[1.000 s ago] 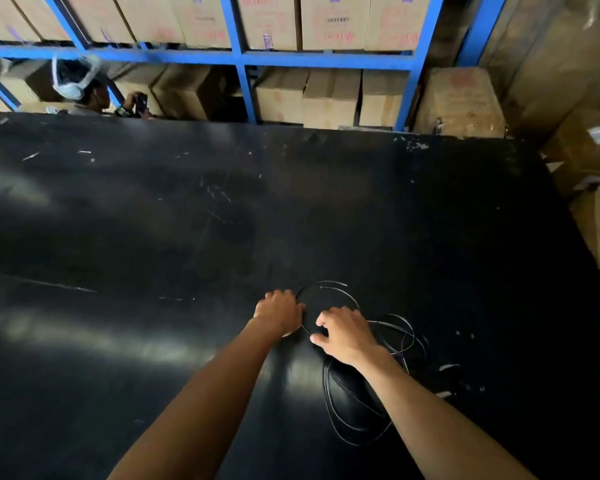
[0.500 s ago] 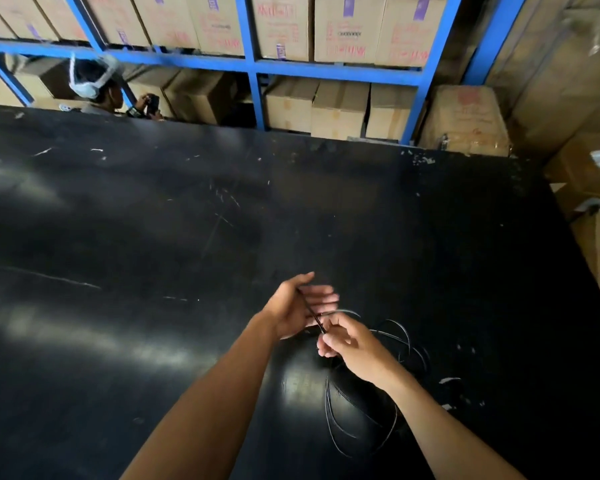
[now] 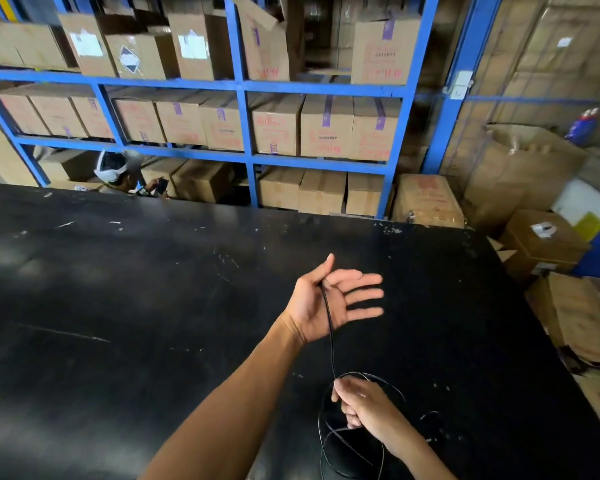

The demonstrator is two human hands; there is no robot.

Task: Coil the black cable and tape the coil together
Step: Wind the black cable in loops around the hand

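Note:
A thin black cable (image 3: 332, 344) runs taut from my left hand down to my right hand, and loose loops of it lie on the black table (image 3: 125, 306) around and below my right wrist. My left hand (image 3: 326, 299) is raised above the table, palm up, fingers spread, with the cable's end pinned between the thumb and the palm. My right hand (image 3: 355, 401) is lower and nearer to me, fingers pinched on the cable just above the loops. No tape is in view.
Blue metal shelving (image 3: 243, 88) stacked with cardboard boxes stands behind the table's far edge. A person with a white headband (image 3: 113, 169) sits low behind that edge at the left. More cardboard boxes (image 3: 541, 237) are piled off the table's right side.
Both hands were pressed on the cable on the table. My left hand has since lifted the cable's end up and away, and my right hand has slid back towards me along the cable.

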